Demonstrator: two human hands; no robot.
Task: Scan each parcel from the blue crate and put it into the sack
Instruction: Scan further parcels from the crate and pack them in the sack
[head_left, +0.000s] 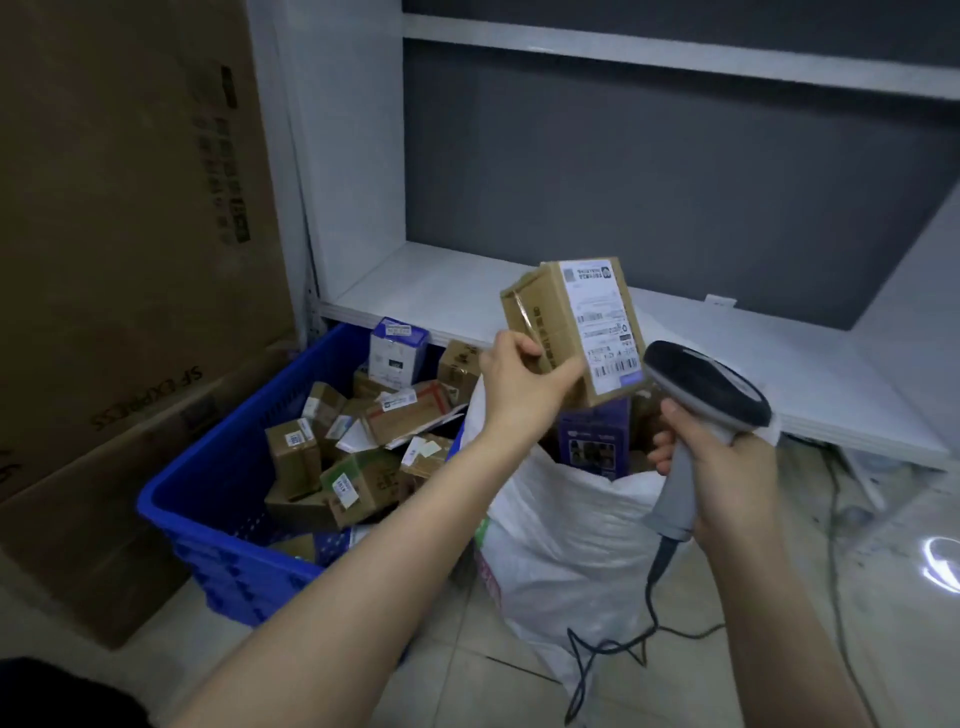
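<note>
Holding parcel (576, 327) up in my left hand (524, 379), fingers (519, 344) clamped round its lower near corner, label facing me. Right hand (727, 478) grips the scanner (706, 389) handle; its head sits just right of my left fingers, beside the barcode end. Parcel's long axis runs up from the fingers. Sack (561, 545) mouth lies directly below them, blue crate (208, 499) off left.

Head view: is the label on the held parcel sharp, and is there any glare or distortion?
Head view: the label on the parcel shows barcodes, but its small print is too soft to read; a bright curved glare lies on the floor tiles at the right edge; the white shelf edges bow slightly, a wide-angle effect.
</note>
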